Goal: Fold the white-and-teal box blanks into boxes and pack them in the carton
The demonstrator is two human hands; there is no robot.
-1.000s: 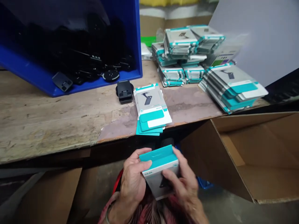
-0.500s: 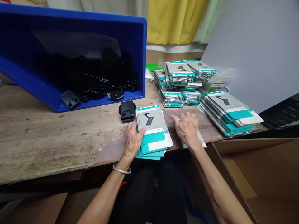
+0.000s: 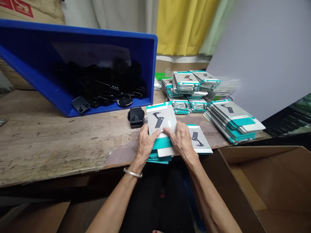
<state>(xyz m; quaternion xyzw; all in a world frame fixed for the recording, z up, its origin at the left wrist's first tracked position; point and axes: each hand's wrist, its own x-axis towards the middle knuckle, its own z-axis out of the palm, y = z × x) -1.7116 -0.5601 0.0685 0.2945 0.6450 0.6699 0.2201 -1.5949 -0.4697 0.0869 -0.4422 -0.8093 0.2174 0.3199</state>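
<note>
A flat teal-and-white printed carton (image 3: 161, 118) lies on top of a small pile of similar cartons at the table's front edge. My left hand (image 3: 145, 142) grips its left side, thumb on the printed face. On the right side my right hand (image 3: 181, 137) holds the same carton, its thumb close to the left one. Just right of my right hand another flat carton (image 3: 199, 140) lies on the table, its phone-holder picture showing. Black holders (image 3: 136, 117) stand left of the pile.
A tilted blue bin (image 3: 97, 30) with several black parts is at the back left. Stacked cartons (image 3: 187, 79) stand behind, and a fanned pile (image 3: 233, 116) lies to the right. An open cardboard box (image 3: 267, 168) is below the table's right edge.
My right hand has moved left from the separate carton onto the pile's top carton, uncovering the separate one. My left hand now grips the top carton, which is lifted slightly at its far end.
</note>
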